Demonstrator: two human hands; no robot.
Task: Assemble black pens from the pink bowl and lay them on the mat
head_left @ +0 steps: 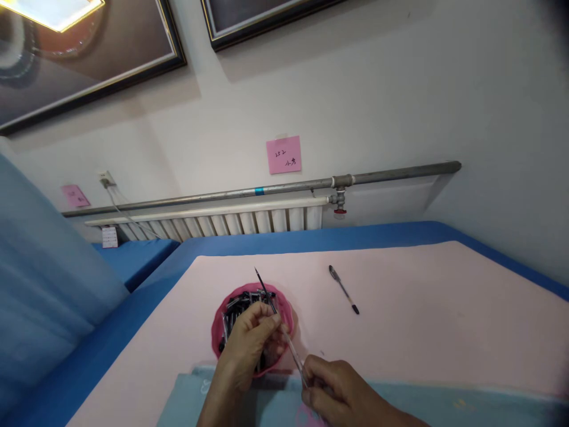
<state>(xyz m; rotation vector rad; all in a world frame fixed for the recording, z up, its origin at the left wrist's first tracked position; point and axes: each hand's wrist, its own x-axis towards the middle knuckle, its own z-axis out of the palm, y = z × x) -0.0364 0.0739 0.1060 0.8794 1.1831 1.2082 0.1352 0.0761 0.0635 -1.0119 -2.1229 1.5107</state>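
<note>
My left hand (pixel 254 337) is over a pink scalloped bowl (pixel 290 302), thumb and fingers pinched on a dark pen refill (pixel 263 286). The thin tip of this refill points up and away to the left. A clear pen barrel (pixel 293 354) runs in line with the refill from below the left hand to my right hand (pixel 333 388), whose fingers are closed round its lower end. How far the refill sits inside the barrel cannot be made out. Black and clear pen parts (pixel 240 305) fill the bowl, partly hidden by the left hand.
One capped pen (pixel 344 290) lies to the right on the pink sheet (pixel 409 320). A light-blue cloth (pixel 427 397) covers the near edge. Behind the blue bed edge (pixel 355 231) are a white radiator (pixel 262 221) and a metal pipe (pixel 293 187). A blue curtain (pixel 44 284) hangs at left.
</note>
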